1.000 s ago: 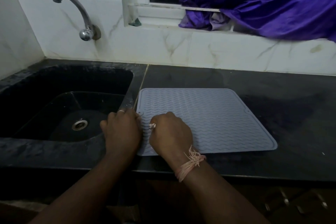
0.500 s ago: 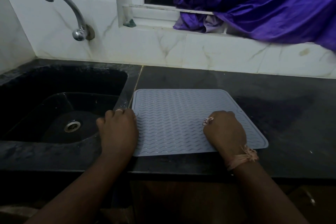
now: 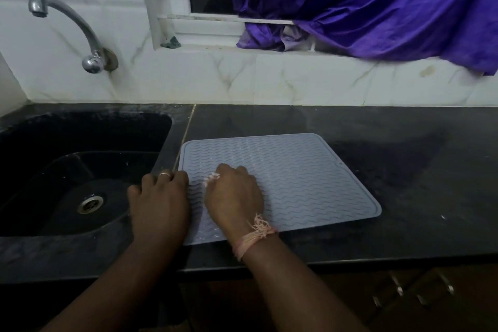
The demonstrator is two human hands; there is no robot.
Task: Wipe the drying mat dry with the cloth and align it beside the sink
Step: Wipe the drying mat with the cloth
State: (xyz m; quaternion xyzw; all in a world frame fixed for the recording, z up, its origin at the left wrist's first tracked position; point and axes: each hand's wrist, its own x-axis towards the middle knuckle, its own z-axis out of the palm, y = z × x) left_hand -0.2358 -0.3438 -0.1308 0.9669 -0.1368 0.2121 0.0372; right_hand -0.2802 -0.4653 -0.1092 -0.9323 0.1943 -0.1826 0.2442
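Open counter (image 3: 404, 143) lies right of and behind the mat (image 3: 296, 175); the sink (image 3: 67, 170) drops away left, and the wall (image 3: 269, 83) blocks the back.

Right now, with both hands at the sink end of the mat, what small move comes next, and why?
Probably sweep the right hand back across the drying mat toward its far edge. That hand sits curled on the mat's near-left part with something small and pale, possibly the cloth, just showing at its fingers, while the left hand rests at the mat's left edge by the sink. The right side lies uncovered.
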